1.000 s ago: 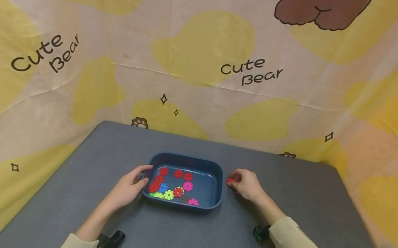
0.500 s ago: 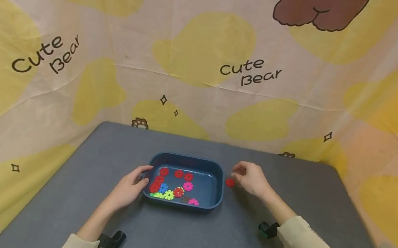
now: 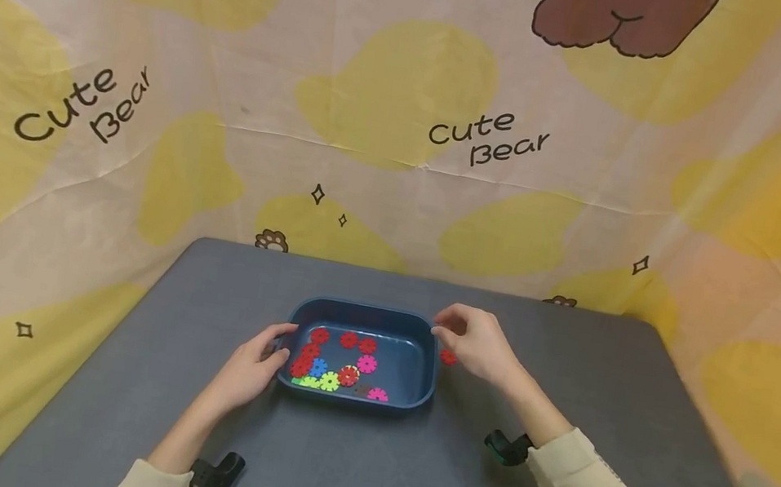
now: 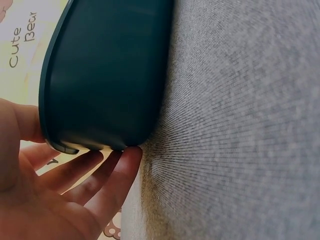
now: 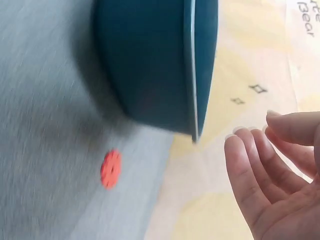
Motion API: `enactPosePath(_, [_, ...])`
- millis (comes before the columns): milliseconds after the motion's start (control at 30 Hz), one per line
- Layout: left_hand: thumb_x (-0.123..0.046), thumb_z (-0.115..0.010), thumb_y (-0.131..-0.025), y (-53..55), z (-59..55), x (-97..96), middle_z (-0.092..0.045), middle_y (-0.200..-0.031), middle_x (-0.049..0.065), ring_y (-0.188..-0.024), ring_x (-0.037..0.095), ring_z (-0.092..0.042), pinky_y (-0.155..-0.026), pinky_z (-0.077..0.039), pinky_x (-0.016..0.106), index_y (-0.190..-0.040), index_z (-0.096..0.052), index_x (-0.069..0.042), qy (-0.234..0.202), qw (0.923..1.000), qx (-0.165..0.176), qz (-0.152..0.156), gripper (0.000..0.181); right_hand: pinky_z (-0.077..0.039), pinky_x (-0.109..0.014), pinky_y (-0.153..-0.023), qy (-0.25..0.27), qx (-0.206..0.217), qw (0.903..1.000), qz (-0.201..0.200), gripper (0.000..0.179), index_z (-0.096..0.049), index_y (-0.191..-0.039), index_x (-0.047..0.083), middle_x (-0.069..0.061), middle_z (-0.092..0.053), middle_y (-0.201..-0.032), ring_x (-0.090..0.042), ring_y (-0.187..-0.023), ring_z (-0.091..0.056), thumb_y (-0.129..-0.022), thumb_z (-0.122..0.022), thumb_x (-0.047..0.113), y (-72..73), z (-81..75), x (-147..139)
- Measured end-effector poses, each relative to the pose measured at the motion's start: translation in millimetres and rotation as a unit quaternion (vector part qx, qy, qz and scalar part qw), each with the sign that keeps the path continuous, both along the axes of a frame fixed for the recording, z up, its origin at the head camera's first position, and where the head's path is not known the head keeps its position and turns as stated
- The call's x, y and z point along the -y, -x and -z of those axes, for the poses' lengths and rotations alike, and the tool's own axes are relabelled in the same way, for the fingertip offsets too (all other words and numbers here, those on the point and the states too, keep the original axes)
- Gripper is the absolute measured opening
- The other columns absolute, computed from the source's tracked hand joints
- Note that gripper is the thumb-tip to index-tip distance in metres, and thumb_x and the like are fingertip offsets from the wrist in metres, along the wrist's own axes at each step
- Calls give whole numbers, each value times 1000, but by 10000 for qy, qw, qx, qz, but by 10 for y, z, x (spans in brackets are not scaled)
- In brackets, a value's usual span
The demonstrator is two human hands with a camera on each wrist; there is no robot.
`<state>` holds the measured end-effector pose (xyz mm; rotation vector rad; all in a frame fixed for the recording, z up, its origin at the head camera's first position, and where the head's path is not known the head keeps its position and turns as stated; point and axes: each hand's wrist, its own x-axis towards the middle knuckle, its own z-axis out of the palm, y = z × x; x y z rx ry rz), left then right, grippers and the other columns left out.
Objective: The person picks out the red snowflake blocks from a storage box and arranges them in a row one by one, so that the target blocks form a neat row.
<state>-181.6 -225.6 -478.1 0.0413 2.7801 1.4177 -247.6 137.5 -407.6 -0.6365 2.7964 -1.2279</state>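
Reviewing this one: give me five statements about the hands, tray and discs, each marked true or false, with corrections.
1. The left hand touches the blue tray. True.
2. The right hand grips a pink disc. False: no disc shows in its fingers.
3. A red disc lies on the table, outside the tray. True.
4. All discs in the tray are red. False: a blue disc and a pink disc lie there too.
5. The tray is upside down. False: it stands upright.

Red notched disc flat just beside the blue bin
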Motion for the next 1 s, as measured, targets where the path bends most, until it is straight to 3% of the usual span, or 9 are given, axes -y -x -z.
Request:
enactPosePath(200, [-16,-54,-104,10,-7,8,-44,-154,23,-136,49,-47,-105,-40,65,-149,-49,-13,56,10000,26,-28,45,-55,-32,-68,116,125,9996,-208,19,-72,-112,6,2,-70,-93,-14,-77,-64,-95,-73,16,-66,32,230])
enactPosePath(500, [-16,-55,-104,3,-1,14,-44,-154,23,-135,49,-47,-104,-41,64,-149,-49,-13,49,10000,51,-9,45,-54,-30,-72,121,129,9980,-615,17,-73,-109,8,5,-68,-92,-13,-82,-61,-94,-74,16,-131,148,584])
enactPosePath(1000, [-17,-55,-104,8,-4,24,-45,-154,21,-135,48,-48,-104,-41,66,-148,-49,-14,87,10000,35,8,45,-52,-28,-72,-326,444,9894,-1341,21,-71,-110,3,7,-66,-87,-9,-78,-61,-94,-74,17,-82,464,962])
